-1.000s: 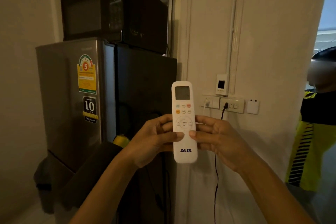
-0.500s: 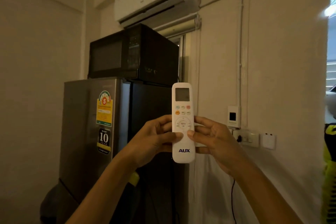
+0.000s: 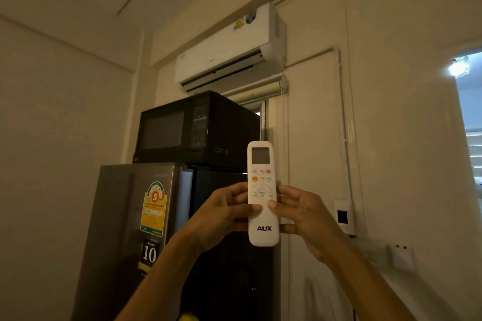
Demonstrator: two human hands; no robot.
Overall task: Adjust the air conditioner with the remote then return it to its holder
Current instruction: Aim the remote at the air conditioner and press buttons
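Note:
A white AUX remote (image 3: 262, 164) stands upright in front of me, its screen and buttons facing me. My left hand (image 3: 221, 216) grips its left side and my right hand (image 3: 305, 216) grips its right side; both thumbs rest on its face just below the round button pad. High on the wall hangs the white air conditioner (image 3: 229, 47), its lower flap open. A small white wall box with a dark window (image 3: 343, 215) sits to the right; whether it is the remote's holder I cannot tell.
A black microwave (image 3: 198, 128) sits on top of a grey fridge (image 3: 135, 229) just left of the hands. White wall sockets (image 3: 399, 255) are at the lower right. A bright doorway opening (image 3: 469, 125) lies at the far right edge.
My view has tilted upward: the air conditioner came fully into sight and the fridge and sockets slid down. The remote and both hands kept the same hold. The person at the right is out of view.

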